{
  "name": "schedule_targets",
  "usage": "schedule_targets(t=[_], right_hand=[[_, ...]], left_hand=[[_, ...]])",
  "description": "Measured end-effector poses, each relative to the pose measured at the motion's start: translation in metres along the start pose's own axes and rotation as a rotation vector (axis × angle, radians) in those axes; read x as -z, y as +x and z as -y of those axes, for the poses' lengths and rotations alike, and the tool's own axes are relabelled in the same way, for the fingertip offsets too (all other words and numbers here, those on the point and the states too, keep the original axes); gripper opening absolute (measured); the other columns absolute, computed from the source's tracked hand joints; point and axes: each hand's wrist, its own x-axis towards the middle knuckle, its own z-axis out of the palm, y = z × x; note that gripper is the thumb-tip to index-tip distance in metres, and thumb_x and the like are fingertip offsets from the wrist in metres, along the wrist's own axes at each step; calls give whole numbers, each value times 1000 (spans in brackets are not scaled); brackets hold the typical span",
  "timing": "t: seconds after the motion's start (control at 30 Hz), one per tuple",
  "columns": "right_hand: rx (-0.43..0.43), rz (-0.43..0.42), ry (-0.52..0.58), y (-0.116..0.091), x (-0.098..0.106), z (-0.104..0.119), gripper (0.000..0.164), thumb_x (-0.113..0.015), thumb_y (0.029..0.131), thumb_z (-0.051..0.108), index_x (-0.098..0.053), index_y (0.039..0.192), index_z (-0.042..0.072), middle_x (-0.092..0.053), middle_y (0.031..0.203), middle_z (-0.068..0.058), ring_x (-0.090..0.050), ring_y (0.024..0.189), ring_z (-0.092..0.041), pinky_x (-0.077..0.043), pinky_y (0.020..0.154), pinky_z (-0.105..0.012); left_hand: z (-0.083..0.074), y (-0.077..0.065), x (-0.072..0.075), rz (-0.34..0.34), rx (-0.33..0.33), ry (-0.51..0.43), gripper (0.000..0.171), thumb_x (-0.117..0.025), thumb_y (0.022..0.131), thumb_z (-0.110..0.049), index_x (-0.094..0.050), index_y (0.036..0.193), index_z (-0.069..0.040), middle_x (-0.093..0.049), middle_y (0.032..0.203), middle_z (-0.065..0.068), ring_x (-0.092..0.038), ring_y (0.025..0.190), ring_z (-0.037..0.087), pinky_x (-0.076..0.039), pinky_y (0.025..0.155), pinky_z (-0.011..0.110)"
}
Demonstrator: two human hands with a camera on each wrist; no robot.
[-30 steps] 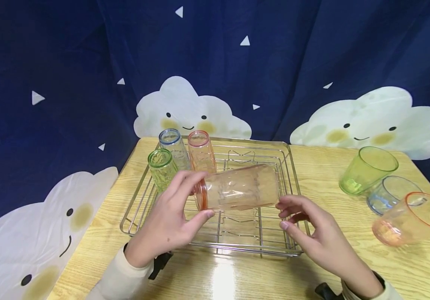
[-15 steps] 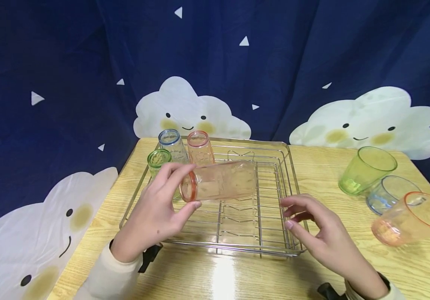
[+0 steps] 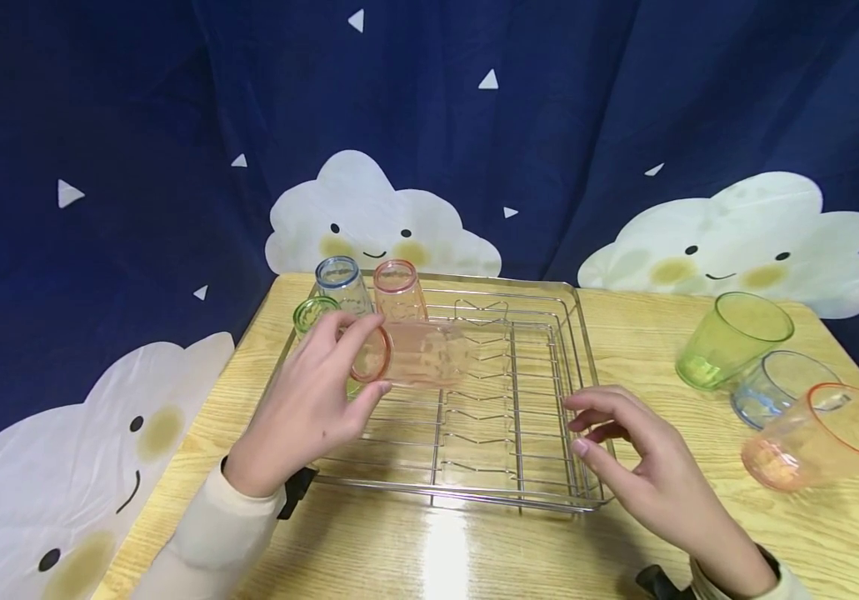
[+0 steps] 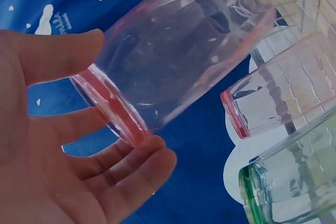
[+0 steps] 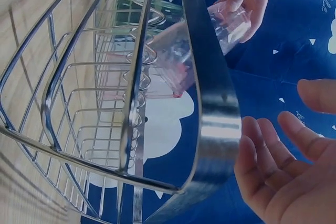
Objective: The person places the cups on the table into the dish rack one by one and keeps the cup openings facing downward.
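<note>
My left hand (image 3: 312,396) grips a clear orange-pink glass (image 3: 429,354) by its orange-ringed end, thumb on one side and fingers on the other. The glass lies sideways above the wire dish rack (image 3: 474,492), its other end pointing right. In the left wrist view, thumb and fingers pinch the ringed end of that glass (image 4: 173,56). My right hand (image 3: 642,467) hovers at the rack's right front edge, fingers loosely bent around nothing. Upside down in the rack's back left stand a blue-ringed glass (image 3: 342,287), a pink-ringed glass (image 3: 399,292) and a green glass (image 3: 314,312), the last partly hidden by my left hand.
Right of the rack, on the wooden table (image 3: 699,533), stand a green glass (image 3: 729,342), a blue glass (image 3: 774,392) and an orange glass (image 3: 811,442), mouths up. A dark blue curtain (image 3: 549,125) with cloud faces hangs behind. The rack has a raised metal rim.
My left hand has carried the orange-pink glass leftward and slightly back over the rack, turning its far end away. My right hand has shifted slightly right, apart from the glass.
</note>
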Motion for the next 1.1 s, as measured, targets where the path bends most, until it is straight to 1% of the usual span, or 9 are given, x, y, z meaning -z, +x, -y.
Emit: schedule_targets(t=[0.2, 0.4, 0.57, 0.77, 0.97, 1.1], right_hand=[[9, -8, -3, -1, -1, -1, 52, -66, 69, -15, -58, 116, 8, -60, 108, 1, -60, 86, -3, -50, 71, -13], [18, -14, -11, 0, 0, 0, 52, -66, 69, -16, -59, 114, 8, -60, 106, 2, -60, 86, -2, -49, 70, -12], [13, -10, -9, -1, -1, 0, 52, -66, 69, -16, -59, 114, 8, -60, 107, 1, -60, 87, -2, -49, 71, -12], [13, -14, -15, -1, 0, -1, 51, -66, 69, -16, -59, 113, 8, -60, 108, 1, -60, 87, -3, -49, 71, -12], [20, -16, -10, -2, 0, -2, 51, -66, 68, -17, -59, 113, 7, -60, 108, 1, -60, 87, -4, -49, 71, -12], [23, -15, -16, -2, -1, -2, 50, -67, 67, -16, -60, 112, 5, -60, 108, 2, -60, 86, -5, -49, 71, -12]], left_hand=[[4, 5, -3, 57, 24, 34, 66, -73, 72, -30, -47, 130, -14, -52, 115, 7, -54, 99, 23, -50, 77, 40], [9, 14, -6, 117, 55, 58, 63, -71, 74, -30, -46, 131, -15, -52, 115, 7, -55, 98, 24, -51, 73, 40], [11, 20, -2, 148, 86, 66, 64, -70, 74, -30, -45, 131, -16, -51, 115, 6, -54, 100, 24, -51, 74, 41], [13, 23, 2, 184, 117, 78, 63, -69, 75, -29, -45, 132, -16, -50, 115, 6, -53, 101, 24, -50, 72, 41], [16, 27, -3, 204, 98, 140, 63, -70, 73, -29, -46, 130, -19, -52, 110, 6, -55, 93, 25, -49, 61, 41], [18, 31, -10, 217, 85, 158, 62, -70, 73, -30, -46, 129, -18, -53, 107, 6, -55, 89, 25, -48, 58, 41]])
